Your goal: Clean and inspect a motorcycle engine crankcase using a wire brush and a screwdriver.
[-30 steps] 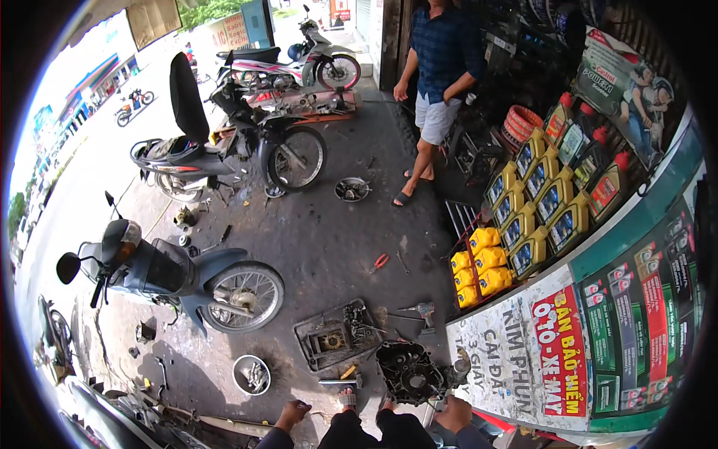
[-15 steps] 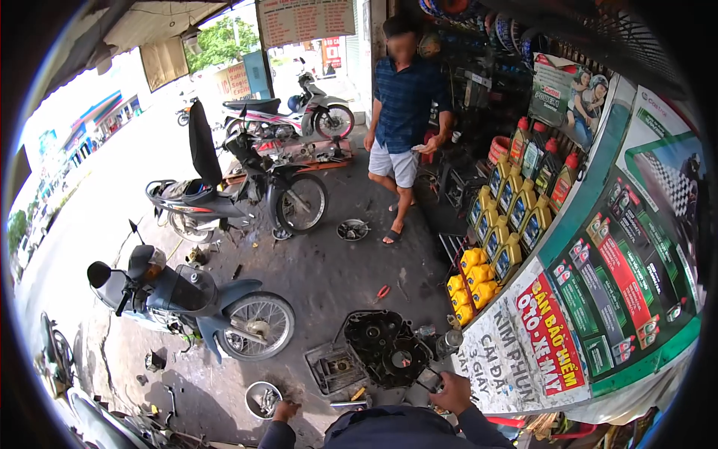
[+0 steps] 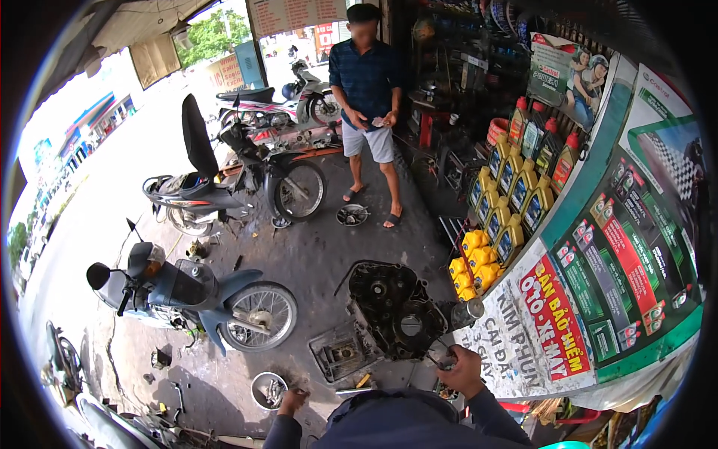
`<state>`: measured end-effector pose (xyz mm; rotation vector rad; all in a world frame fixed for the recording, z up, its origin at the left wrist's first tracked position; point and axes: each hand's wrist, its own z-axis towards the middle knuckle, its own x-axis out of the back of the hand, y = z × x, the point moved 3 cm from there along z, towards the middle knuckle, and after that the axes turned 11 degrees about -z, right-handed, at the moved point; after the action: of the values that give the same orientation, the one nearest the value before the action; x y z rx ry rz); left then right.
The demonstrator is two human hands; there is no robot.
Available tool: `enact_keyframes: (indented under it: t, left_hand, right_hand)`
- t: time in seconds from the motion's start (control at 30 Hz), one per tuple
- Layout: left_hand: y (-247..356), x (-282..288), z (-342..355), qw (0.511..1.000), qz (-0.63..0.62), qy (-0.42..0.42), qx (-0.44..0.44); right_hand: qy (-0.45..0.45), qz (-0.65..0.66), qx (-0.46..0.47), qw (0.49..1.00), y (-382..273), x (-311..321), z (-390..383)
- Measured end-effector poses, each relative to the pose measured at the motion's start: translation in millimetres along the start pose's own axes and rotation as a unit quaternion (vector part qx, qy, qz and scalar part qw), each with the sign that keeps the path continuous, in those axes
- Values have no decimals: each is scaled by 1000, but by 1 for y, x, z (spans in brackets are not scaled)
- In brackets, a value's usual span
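Note:
A dark, greasy engine casing [image 3: 390, 303] stands in front of me, with round openings and a pale disc low on its face. My right hand [image 3: 467, 374] is beside its lower right edge, closed round a thin dark tool [image 3: 434, 362] whose kind I cannot make out. The tool's tip reaches toward the casing. My left hand [image 3: 293, 401] is low, apart from the casing, its fingers loosely extended and nothing visible in them. Just left of it sits a metal bowl [image 3: 255, 392] with small pale metal parts inside.
A flat metal tray [image 3: 320, 361] lies left of the casing. A blue-grey motorbike [image 3: 196, 288] and a dark one [image 3: 239, 172] stand at left. Another person [image 3: 366, 82] faces me, holding something paper-like. Oil bottles [image 3: 508, 179] and a sign board [image 3: 523, 337] line the right.
The other person has moved left and brought both hands in front of the waist. My right hand has shifted right and up with the tool. The red pliers on the floor no longer show.

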<state>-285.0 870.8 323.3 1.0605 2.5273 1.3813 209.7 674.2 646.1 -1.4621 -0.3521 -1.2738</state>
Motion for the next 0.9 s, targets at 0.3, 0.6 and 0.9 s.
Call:
enact_keyframes:
  t: [0.3, 0.6, 0.9]
  left_hand:
    - [44, 2, -23, 988, 16, 127, 82]
    - [18, -22, -68, 979, 54, 155, 121]
    - [32, -88, -45, 982, 108, 121, 98]
  right_hand:
    - [-3, -41, -35, 999, 23, 5, 14]
    - [-22, -101, -72, 992, 78, 36, 57]
    - [39, -64, -94, 993, 101, 30, 149]
